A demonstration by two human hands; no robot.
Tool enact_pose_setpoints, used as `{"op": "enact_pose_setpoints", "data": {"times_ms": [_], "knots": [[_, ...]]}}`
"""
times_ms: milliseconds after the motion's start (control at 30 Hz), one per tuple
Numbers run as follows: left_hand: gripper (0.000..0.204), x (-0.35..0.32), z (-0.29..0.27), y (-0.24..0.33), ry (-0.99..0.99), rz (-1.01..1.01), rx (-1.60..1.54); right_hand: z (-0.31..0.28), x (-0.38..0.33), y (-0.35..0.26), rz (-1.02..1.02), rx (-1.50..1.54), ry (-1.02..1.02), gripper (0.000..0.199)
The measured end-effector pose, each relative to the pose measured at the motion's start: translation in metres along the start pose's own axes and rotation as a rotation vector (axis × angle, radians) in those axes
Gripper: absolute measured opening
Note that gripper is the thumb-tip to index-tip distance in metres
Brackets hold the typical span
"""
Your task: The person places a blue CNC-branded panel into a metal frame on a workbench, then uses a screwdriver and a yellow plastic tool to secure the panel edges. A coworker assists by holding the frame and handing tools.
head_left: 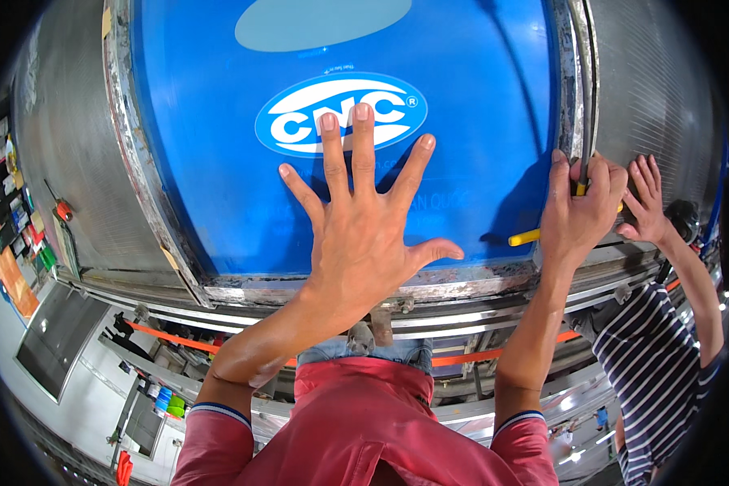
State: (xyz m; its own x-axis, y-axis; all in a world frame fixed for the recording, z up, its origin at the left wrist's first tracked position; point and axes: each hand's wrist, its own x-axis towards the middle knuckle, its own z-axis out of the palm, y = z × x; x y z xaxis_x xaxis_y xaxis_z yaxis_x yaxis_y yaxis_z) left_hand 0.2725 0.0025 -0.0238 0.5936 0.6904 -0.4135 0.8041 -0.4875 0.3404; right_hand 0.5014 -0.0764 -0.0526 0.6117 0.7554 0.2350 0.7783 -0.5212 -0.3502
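A blue screen-printing screen (478,97) in a worn metal frame (138,162) lies before me. My left hand (360,215) is spread wide over it, palm down, with the fingertips across a white oval logo (287,125). Whether the palm presses on the mesh, I cannot tell. At the frame's right side my right hand (579,202) is closed round a yellow T-handle wrench (525,237). One end of its crossbar sticks out left of my thumb, and its dark shaft runs away from me along the frame's edge.
A co-worker's hand (646,198) rests on the grey panel (656,89) to the right; their striped shirt (652,373) is below. Another grey panel (65,130) is at left, with a red-and-black tool (62,211) on it. Metal rails (243,320) cross near my waist.
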Motion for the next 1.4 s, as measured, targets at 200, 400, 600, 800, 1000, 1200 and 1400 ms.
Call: {"op": "enact_pose_setpoints", "data": {"times_ms": [200, 400, 600, 800, 1000, 1200, 1400], "knots": [[0.110, -0.004, 0.001, 0.002, 0.057, -0.040, 0.013, 0.000, 0.008, 0.000, -0.106, -0.029, -0.014, 0.023], [0.074, -0.057, -0.040, -0.094, 0.653, 0.080, -0.203, 0.015, -0.002, 0.082, -0.185, -0.005, 0.064, 0.031], [0.037, -0.167, -0.114, -0.445, 1.220, -0.827, -0.211, -0.053, 0.002, -0.150, 0.087, 0.546, -0.296, 0.032], [0.022, -0.208, -0.094, -0.739, 0.500, -0.654, 0.542, 0.034, -0.085, -0.449, -0.578, 0.855, -0.720, 0.026], [0.030, -0.188, -0.125, -0.673, 1.088, -0.582, -0.693, 0.169, -0.169, -0.549, -0.593, 0.338, -0.458, 0.022], [0.033, -0.253, -0.126, -0.411, 1.011, -0.432, -0.764, 0.165, -0.200, -0.542, -0.914, 0.246, -0.452, 0.022], [0.034, -0.220, -0.101, -0.355, 0.837, -0.267, -1.292, 0.073, -0.133, -0.494, -0.281, 0.987, -0.696, 0.028]]}}
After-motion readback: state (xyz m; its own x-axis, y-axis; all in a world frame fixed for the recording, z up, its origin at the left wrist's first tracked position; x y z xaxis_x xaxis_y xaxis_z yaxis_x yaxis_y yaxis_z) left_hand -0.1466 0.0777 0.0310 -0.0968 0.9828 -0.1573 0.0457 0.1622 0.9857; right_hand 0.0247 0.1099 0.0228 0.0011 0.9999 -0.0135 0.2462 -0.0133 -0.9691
